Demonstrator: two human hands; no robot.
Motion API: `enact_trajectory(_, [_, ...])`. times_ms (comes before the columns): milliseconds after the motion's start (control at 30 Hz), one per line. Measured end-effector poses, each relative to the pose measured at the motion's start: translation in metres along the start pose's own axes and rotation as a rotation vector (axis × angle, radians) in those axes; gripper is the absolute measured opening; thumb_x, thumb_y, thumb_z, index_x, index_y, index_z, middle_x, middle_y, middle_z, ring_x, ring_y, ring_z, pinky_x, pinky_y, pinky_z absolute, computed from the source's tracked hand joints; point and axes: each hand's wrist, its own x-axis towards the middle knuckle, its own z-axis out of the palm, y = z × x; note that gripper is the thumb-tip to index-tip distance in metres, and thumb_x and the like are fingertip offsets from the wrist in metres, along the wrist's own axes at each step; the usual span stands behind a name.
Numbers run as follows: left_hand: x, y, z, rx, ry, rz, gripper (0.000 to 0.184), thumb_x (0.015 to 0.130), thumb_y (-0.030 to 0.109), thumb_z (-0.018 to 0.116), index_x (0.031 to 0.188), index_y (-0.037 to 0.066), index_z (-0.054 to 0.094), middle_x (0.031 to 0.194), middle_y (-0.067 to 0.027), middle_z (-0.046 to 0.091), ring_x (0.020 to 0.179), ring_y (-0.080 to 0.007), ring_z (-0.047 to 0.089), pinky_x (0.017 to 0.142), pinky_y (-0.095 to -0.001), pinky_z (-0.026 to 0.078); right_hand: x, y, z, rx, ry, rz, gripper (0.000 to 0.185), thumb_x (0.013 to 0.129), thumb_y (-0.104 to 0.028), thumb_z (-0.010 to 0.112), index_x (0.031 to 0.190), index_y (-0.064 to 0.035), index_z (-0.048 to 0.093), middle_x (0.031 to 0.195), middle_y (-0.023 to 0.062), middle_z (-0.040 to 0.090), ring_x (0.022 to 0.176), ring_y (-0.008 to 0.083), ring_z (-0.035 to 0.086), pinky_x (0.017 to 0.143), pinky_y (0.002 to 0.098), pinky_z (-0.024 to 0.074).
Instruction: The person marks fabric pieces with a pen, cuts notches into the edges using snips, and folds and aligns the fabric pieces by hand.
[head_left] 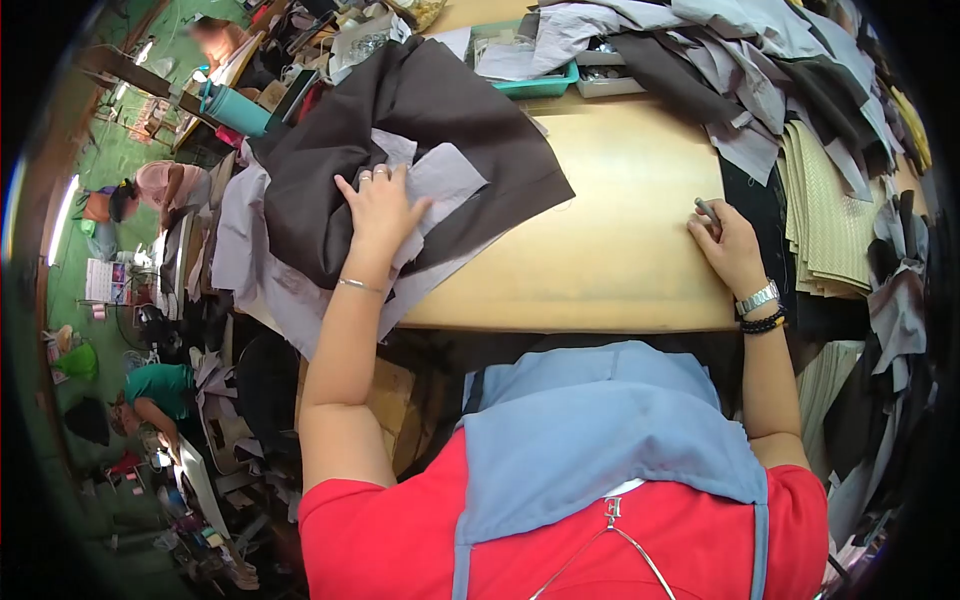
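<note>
My left hand [382, 208] lies on a heap of dark brown fabric [470, 125] on the left of the table, its fingers spread. Beneath its fingertips and beside its thumb is a smaller light grey cloth piece [445, 178]. More light grey fabric [240, 235] hangs out under the brown one at the table's left edge. Over at the table's right edge, my right hand [732, 250] is closed round a short grey pen-like stick [708, 212]. Its lower end is hidden in the fingers.
A pale wooden tabletop [600, 240] lies between my hands. Behind it stand a teal tray [535, 85] and piled grey and brown cloth [690, 60]. Cream textured sheets [825, 220] are stacked at right. A teal tumbler [240, 108] stands far left. People [160, 390] work at left.
</note>
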Motion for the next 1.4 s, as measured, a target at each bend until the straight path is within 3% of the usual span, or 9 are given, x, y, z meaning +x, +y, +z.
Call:
enact_trajectory(133, [0.010, -0.008, 0.003, -0.062, -0.027, 0.018, 0.022, 0.089, 0.032, 0.066, 0.106, 0.018, 0.068, 0.109, -0.0003, 0.066, 0.107, -0.0226, 0.061, 0.105, -0.0734, 0.025, 0.002, -0.006, 0.001, 0.017, 0.000, 0.002, 0.023, 0.086, -0.020, 0.071, 0.098, -0.0024, 0.064, 0.069, 0.0095, 0.053, 0.059, 0.0205, 0.052, 0.057, 0.0340, 0.0433])
enact_trajectory(267, [0.008, 0.013, -0.022, -0.408, 0.468, -0.009, 0.008, 0.093, 0.025, 0.063, 0.097, 0.019, 0.067, 0.101, 0.0026, 0.065, 0.100, -0.0208, 0.062, 0.104, -0.0748, 0.024, 0.013, -0.031, 0.018, 0.271, -0.061, 0.070, 0.026, 0.087, -0.024, 0.073, 0.101, -0.0036, 0.066, 0.064, 0.0009, 0.048, 0.056, 0.0096, 0.043, 0.052, 0.0274, 0.0384])
enact_trajectory(433, [0.002, 0.064, -0.048, -0.726, 0.668, 0.079, 0.010, 0.091, 0.018, 0.065, 0.101, 0.022, 0.066, 0.102, 0.0041, 0.065, 0.102, -0.0201, 0.063, 0.106, -0.0716, 0.022, 0.043, -0.101, 0.063, 0.665, -0.166, -0.090, 0.081, 0.068, -0.034, 0.091, 0.135, -0.0053, 0.055, 0.072, -0.0045, 0.043, 0.067, 0.0061, 0.044, 0.059, 0.0234, 0.0401])
enact_trajectory(633, [-0.035, 0.103, -0.033, -0.707, 0.643, 0.198, 0.045, 0.083, 0.023, 0.075, 0.125, 0.023, 0.058, 0.134, -0.0041, 0.055, 0.128, -0.0253, 0.050, 0.109, -0.0702, 0.013, 0.059, -0.128, 0.113, 1.061, -0.213, -0.001, 0.016, 0.095, -0.012, 0.066, 0.105, 0.0002, 0.065, 0.078, -0.0059, 0.053, 0.072, 0.0015, 0.051, 0.066, 0.0215, 0.0490])
enact_trajectory(733, [-0.062, 0.102, -0.001, -0.692, 0.518, 0.395, 0.071, 0.076, 0.031, 0.079, 0.138, 0.026, 0.046, 0.151, -0.0074, 0.040, 0.142, -0.0284, 0.036, 0.113, -0.0685, 0.005, 0.068, -0.121, 0.101, 1.258, -0.056, 0.012, 0.015, 0.096, -0.011, 0.064, 0.106, 0.0011, 0.065, 0.089, -0.0020, 0.064, 0.079, 0.0038, 0.058, 0.073, 0.0232, 0.0532])
enact_trajectory(867, [-0.035, 0.049, 0.052, -0.468, 0.537, 0.340, 0.077, 0.078, 0.017, 0.076, 0.145, 0.014, 0.039, 0.158, -0.0202, 0.024, 0.146, -0.0437, 0.021, 0.118, -0.0469, 0.026, 0.065, -0.112, 0.065, 1.103, -0.182, 0.061, 0.016, 0.098, -0.009, 0.060, 0.110, 0.0001, 0.066, 0.098, 0.0002, 0.068, 0.088, 0.0055, 0.060, 0.079, 0.0233, 0.0519])
enact_trajectory(1067, [-0.035, -0.040, 0.070, -0.050, 0.459, -0.085, 0.093, 0.074, 0.050, 0.074, 0.149, 0.011, 0.034, 0.159, -0.0175, 0.021, 0.149, -0.0361, 0.018, 0.103, -0.0763, 0.022, 0.051, -0.107, 0.052, 1.015, -0.201, -0.006, 0.020, 0.098, -0.008, 0.060, 0.116, -0.0024, 0.066, 0.099, -0.0011, 0.068, 0.090, 0.0070, 0.061, 0.083, 0.0254, 0.0515])
enact_trajectory(1267, [-0.054, -0.065, 0.038, -0.142, 0.395, -0.260, 0.114, 0.062, 0.054, 0.081, 0.152, 0.008, 0.028, 0.159, -0.0062, 0.024, 0.148, -0.0242, 0.026, 0.105, -0.0765, 0.017, 0.052, -0.070, 0.021, 1.008, -0.081, 0.187, 0.019, 0.096, -0.019, 0.064, 0.113, -0.0109, 0.068, 0.077, -0.0104, 0.060, 0.053, -0.0028, 0.037, 0.044, 0.0166, 0.0269])
enact_trajectory(1400, [-0.073, -0.086, 0.059, -0.090, 0.291, -0.078, 0.061, 0.073, 0.042, 0.078, 0.128, 0.022, 0.061, 0.135, 0.0013, 0.057, 0.137, -0.0199, 0.045, 0.107, -0.0751, 0.014, 0.065, -0.027, -0.005, 1.027, 0.298, 0.328, 0.025, 0.092, -0.018, 0.069, 0.116, -0.0097, 0.064, 0.076, -0.0100, 0.056, 0.054, -0.0023, 0.038, 0.045, 0.0171, 0.0270])
